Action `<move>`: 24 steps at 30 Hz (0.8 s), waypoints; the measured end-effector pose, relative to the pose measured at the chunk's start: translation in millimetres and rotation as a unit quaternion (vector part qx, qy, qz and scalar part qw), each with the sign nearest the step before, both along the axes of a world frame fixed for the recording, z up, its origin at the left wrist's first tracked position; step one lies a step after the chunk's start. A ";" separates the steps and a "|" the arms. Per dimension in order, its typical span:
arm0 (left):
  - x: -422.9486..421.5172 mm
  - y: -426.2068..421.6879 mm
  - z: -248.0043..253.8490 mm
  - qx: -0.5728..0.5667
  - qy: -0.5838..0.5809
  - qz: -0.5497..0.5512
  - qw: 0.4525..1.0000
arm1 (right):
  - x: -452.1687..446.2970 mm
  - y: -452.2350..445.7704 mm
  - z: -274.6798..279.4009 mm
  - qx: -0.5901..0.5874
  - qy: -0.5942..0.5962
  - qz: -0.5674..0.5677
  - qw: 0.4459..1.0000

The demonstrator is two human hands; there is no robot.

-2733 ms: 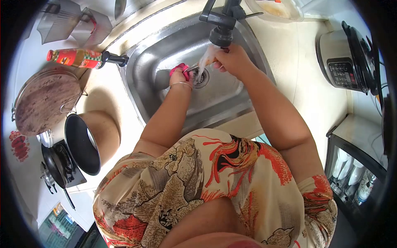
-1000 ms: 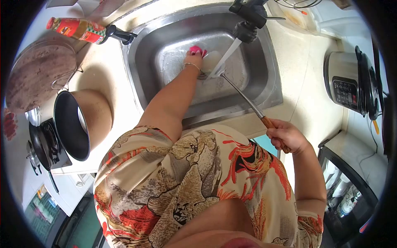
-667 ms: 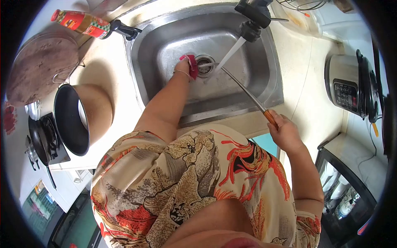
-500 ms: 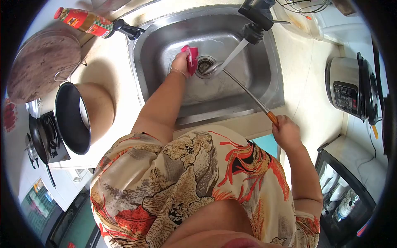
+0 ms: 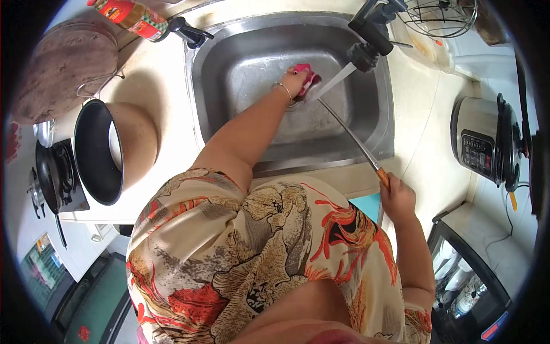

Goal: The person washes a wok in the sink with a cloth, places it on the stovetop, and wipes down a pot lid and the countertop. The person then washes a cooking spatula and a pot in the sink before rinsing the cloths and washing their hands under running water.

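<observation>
My right hand (image 5: 397, 196) is wrapped round the wooden grip of a long-handled metal ladle (image 5: 356, 139), to the right of the sink's front edge. The ladle's shaft slants down into the steel sink (image 5: 240, 74), its head low over the drain area. My left hand (image 5: 293, 83) grips a pink cloth (image 5: 305, 70) at the ladle's head, which the cloth and fingers largely cover. Water runs from the black faucet (image 5: 363, 56) in a slanting stream beside the cloth.
On the left counter lies a big dark-lined pot (image 5: 137, 143) on its side, near round wooden boards (image 5: 63, 74). A sauce bottle (image 5: 133, 18) stands behind the sink's left corner. To the right are an electric cooker (image 5: 480, 137) and a wire rack (image 5: 441, 17).
My left hand has moved right with the pink cloth, from left of the drain onto the ladle's head. My right hand keeps its hold on the grip. The view has shifted slightly.
</observation>
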State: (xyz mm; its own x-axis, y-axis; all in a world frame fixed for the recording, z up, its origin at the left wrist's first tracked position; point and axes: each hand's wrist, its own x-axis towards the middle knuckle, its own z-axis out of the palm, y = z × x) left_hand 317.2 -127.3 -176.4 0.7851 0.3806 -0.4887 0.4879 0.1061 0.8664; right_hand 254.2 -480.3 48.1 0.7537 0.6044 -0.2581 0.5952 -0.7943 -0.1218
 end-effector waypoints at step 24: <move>-49.8 -57.6 52.9 -0.440 0.128 0.184 0.870 | -22.1 8.1 5.2 -0.033 0.049 -0.120 0.991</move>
